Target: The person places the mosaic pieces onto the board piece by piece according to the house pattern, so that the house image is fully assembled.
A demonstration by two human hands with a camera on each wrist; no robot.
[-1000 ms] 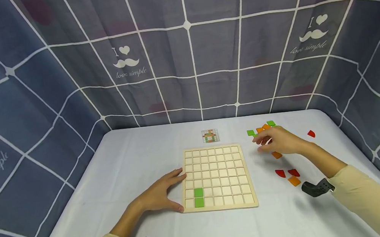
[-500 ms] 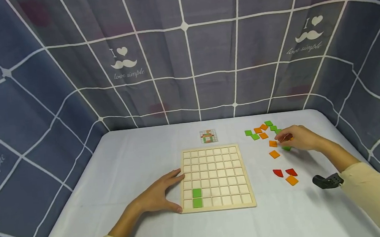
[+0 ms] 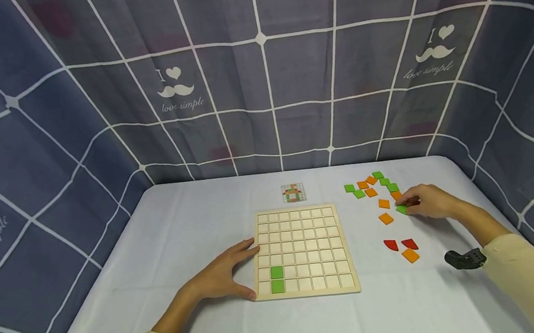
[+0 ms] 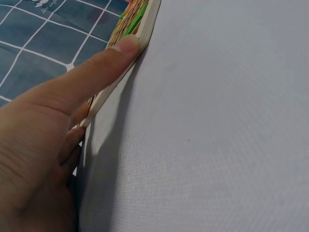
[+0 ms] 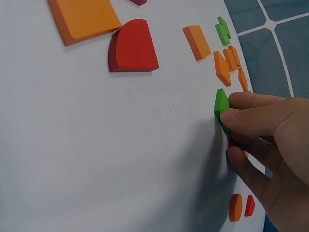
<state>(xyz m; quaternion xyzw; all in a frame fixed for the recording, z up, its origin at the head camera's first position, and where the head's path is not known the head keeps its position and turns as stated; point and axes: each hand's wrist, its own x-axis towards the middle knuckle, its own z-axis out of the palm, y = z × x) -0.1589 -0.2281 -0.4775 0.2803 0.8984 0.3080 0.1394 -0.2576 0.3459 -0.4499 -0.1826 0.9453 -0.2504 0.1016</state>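
In the head view, a pale wooden grid board (image 3: 306,246) lies on the table with two green square tiles (image 3: 277,279) in its lower-left cells. My left hand (image 3: 219,273) rests along the board's left edge, fingers spread; the thumb touches the near corner, as the left wrist view also shows on the board's rim (image 4: 145,34). Over on the right, my right hand (image 3: 430,202) pinches a green tile (image 5: 220,102) between thumb and forefinger at the tabletop. Part of that tile is hidden by the fingers. An orange tile (image 3: 396,195) lies just beyond the fingertips.
Several loose green and orange tiles (image 3: 384,203) lie right of the board. Two red quarter-round pieces (image 3: 391,245) and an orange tile (image 3: 411,255) lie closer to me. A small pattern card (image 3: 293,192) is behind the board. Curtains (image 3: 305,66) surround the table (image 3: 194,216).
My right hand has moved right and slightly toward me, away from the far tiles, and now pinches a green tile. The left hand stays at the board's edge.
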